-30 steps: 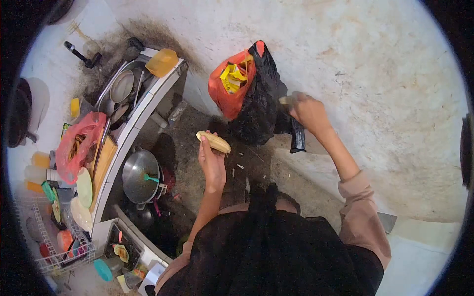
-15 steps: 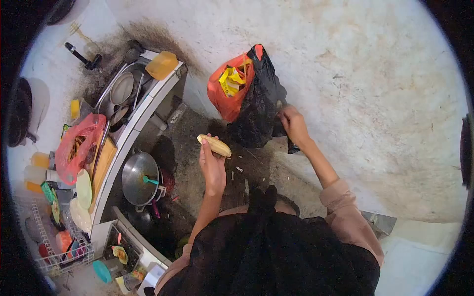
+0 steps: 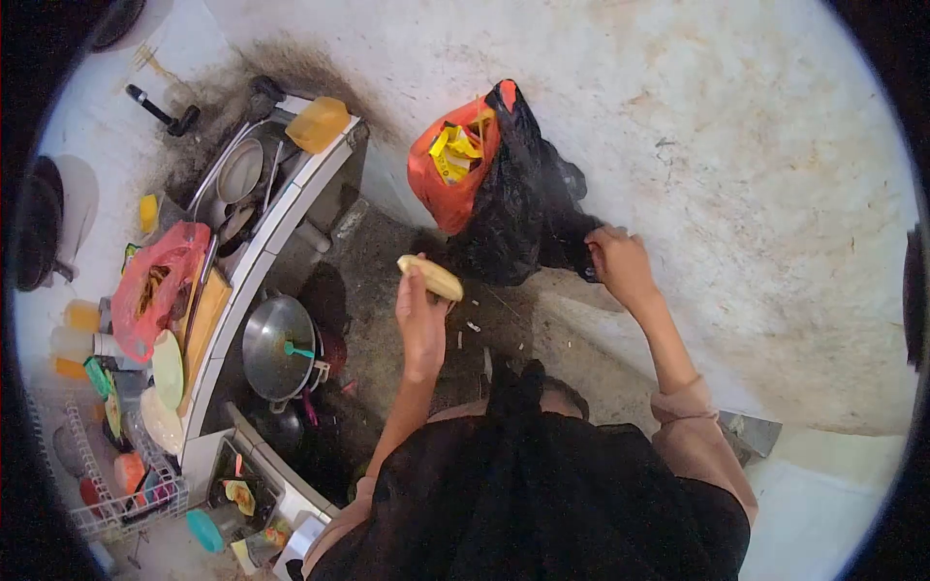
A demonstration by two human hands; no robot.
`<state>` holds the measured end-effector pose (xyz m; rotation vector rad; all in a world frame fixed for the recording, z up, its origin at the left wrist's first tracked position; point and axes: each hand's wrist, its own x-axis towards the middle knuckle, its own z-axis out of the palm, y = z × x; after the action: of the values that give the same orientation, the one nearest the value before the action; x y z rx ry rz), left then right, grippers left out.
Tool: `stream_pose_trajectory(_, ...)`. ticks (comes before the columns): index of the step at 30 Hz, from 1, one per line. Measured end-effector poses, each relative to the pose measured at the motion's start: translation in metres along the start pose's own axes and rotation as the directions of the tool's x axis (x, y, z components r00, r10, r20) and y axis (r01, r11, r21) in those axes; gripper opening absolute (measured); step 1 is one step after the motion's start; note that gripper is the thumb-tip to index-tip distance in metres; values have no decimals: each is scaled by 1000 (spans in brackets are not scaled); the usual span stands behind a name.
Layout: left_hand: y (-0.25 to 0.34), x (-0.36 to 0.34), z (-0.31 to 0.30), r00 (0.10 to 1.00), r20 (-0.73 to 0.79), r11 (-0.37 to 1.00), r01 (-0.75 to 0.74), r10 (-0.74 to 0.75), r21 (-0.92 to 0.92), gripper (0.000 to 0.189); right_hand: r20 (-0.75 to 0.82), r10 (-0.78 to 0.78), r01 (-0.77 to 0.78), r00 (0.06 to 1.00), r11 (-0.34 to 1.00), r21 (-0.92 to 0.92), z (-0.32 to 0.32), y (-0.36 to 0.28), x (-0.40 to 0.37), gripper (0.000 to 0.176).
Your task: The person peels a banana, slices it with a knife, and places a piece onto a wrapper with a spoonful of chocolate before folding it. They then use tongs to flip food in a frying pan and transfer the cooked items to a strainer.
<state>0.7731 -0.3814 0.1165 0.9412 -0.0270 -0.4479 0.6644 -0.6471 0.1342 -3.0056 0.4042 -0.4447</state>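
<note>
Left hand (image 3: pixel 421 320): centre of the frame, raised, fingers wrapped around the lower end of a pale yellow oblong piece (image 3: pixel 431 278). The piece lies tilted across the fingertips and touches nothing else. Its visible side looks bare and smooth. Whether it is fully peeled cannot be told from this view.

Right hand (image 3: pixel 620 263): right of centre, closed in a pinch on a fold at the right edge of a black bag (image 3: pixel 518 228). The bag sits against the pale stained wall (image 3: pixel 736 145). Whether its mouth is open cannot be told.

An orange bag (image 3: pixel 448 189) touches the black bag on its upper left side, open at the top, with yellow packets (image 3: pixel 452 150) showing inside.

Small pale scraps (image 3: pixel 472 327) lie on the dark floor (image 3: pixel 373 281) just below the held piece.

Judged progress: the piece is in hand and looks stripped. It has not been placed in either bag or in any vessel. The black bag is gripped, not lifted clear.

Surroundings, left of the frame:
- A desk (image 3: pixel 291 208) carries a steel pan (image 3: pixel 238 170), an orange tub (image 3: pixel 318 122) and a red mesh bag (image 3: pixel 155 286).
- A lidded steel pot (image 3: pixel 274 349) sits below its edge.
- A dish rack (image 3: pixel 107 479) stands at lower left.
</note>
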Motion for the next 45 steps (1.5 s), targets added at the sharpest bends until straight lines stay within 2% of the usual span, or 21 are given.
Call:
stream_pose_trajectory(2,4,0,9,997,72,998,16,-20,61,46,-264,-29,83,964,976,199,-33,-27,-4,12)
stream_pose_trajectory(3,4,1,10,992,116,997,41,-48,63,47,-189,40,35,981,924,382,-35,-39,-8,14)
stream_pose_trajectory(5,5,-1,25,988,121,995,97,-96,3,44,-6,143,-100,990,722,684,-36,-65,-17,19)
stream_pose_trajectory(7,2,1,31,972,189,987,151,-139,-54,41,252,169,-299,953,389,871,-33,-90,-22,21)
stream_pose_trajectory(10,-1,-3,39,958,234,985,173,-164,-20,44,147,210,-185,966,173,967,-11,-112,-27,21)
stream_pose_trajectory(11,-3,-2,38,948,268,982,186,-173,-22,42,155,210,-193,965,176,965,-10,-114,-28,22)
stream_pose_trajectory(13,-1,-7,44,947,230,972,233,-226,-3,41,172,213,-212,962,180,961,-13,-119,-30,23)
stream_pose_trajectory(16,-1,-11,46,944,216,961,268,-248,-67,38,156,284,-168,946,20,986,-5,-126,-34,22)
stream_pose_trajectory(17,-1,-12,46,945,218,957,271,-244,-104,37,107,287,-141,952,100,985,1,-124,-36,22)
stream_pose_trajectory(22,-2,-15,45,950,219,973,232,-224,-8,36,-116,260,-38,959,521,853,-4,-128,-42,20)
stream_pose_trajectory(25,-2,-15,47,947,226,972,233,-228,2,36,-219,275,7,936,607,794,-8,-133,-40,18)
stream_pose_trajectory(28,-4,-14,43,925,271,961,276,-266,4,37,-269,294,36,917,610,792,2,-129,-40,14)
stream_pose_trajectory(31,-3,-8,33,866,362,929,371,-345,-1,38,-53,283,-89,958,464,881,0,-122,-40,15)
stream_pose_trajectory(34,0,-2,27,788,450,882,471,-419,-2,39,232,192,-268,954,191,944,-10,-115,-39,18)
stream_pose_trajectory(37,-1,2,20,677,568,824,567,-468,2,41,330,58,-333,942,36,942,-12,-98,-33,20)
stream_pose_trajectory(40,-5,8,7,552,666,789,607,-502,92,43,329,158,-336,931,16,942,-22,-78,-27,21)
stream_pose_trajectory(44,6,3,4,401,721,746,622,-565,239,46,247,271,-288,930,125,949,-45,-37,-21,22)
stream_pose_trajectory(45,7,2,2,411,699,739,625,-586,252,45,212,316,-274,925,165,948,-55,-30,-21,22)
